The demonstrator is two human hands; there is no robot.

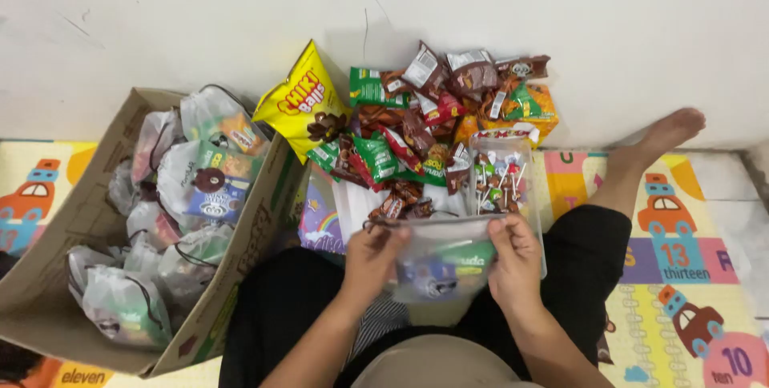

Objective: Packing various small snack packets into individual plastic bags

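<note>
Both hands gripped a translucent drawstring goodie bag (pixel 443 260) over the lap: the left hand (pixel 373 256) pinched its top corner shut, and the right hand (pixel 513 260) clamped fingers on its other edge. It already held a few packets. Left of the bag, a brown cardboard box (pixel 76 212) was nearly full of finished filled pouches (pixel 200 184), so most seemed done. Beyond the bag, a heap of loose snack packets (pixel 424 124), a yellow puffed-snack bag (pixel 308 100) and a clear tub of lollipops (pixel 501 176) remained, crowding the floor.
</note>
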